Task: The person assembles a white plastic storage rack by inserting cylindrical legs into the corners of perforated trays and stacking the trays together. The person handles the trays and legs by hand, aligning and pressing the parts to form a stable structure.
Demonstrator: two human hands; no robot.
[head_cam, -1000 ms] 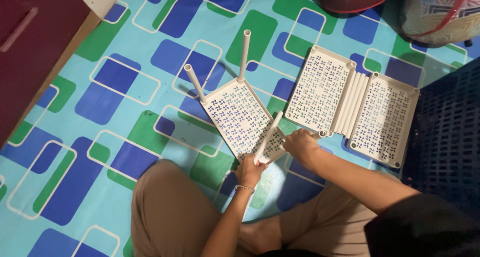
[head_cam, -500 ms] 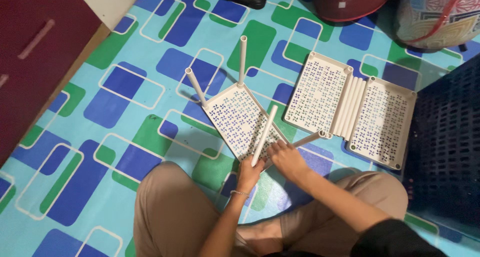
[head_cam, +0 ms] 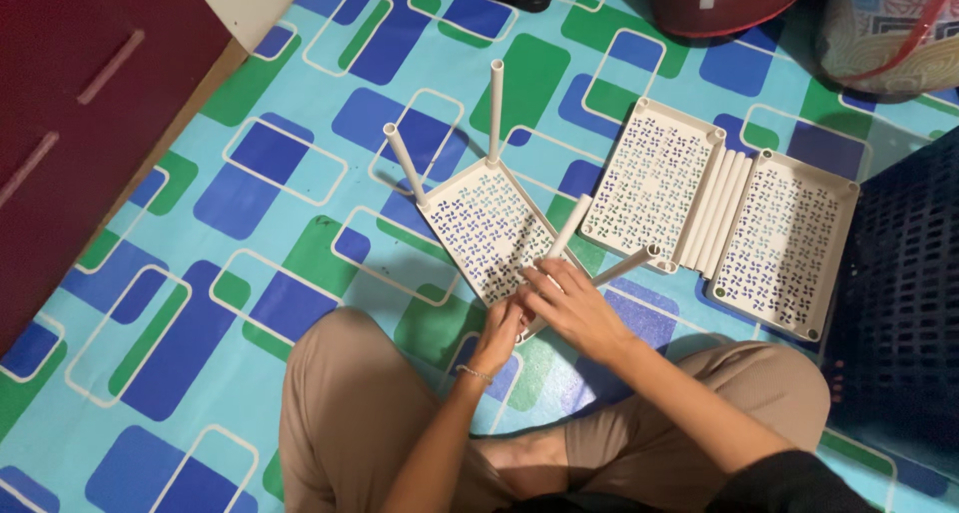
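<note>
On the patterned floor mat (head_cam: 250, 273) of blue, green and turquoise rectangles you sit cross-legged, with a dark red cabinet (head_cam: 70, 103) at the far left edge of your view. Moving rightward, a white perforated shelf tray (head_cam: 489, 228) lies tilted on the mat just ahead of your knees, and two white tubes stand up from its far corners: one far-left tube (head_cam: 406, 163) leaning outward and one far-right tube (head_cam: 495, 110) nearly upright. At the tray's near corner your left hand (head_cam: 499, 335) is curled around the tray's edge and the foot of a third tube (head_cam: 565, 230), which slants up and away over the tray; how tightly those fingers close cannot be told, since your other hand covers part of them. Your right hand (head_cam: 571, 303) lies just beside and partly over the left, fingers spread across the same corner and touching the base of a fourth tube (head_cam: 627, 265) that points off to the right, low over the mat. Further right, two more perforated trays (head_cam: 649, 178) (head_cam: 789, 238) lie flat side by side, with a bundle of spare white tubes (head_cam: 717, 213) resting between them. At the far right stands a dark blue plastic crate (head_cam: 899, 303).
</note>
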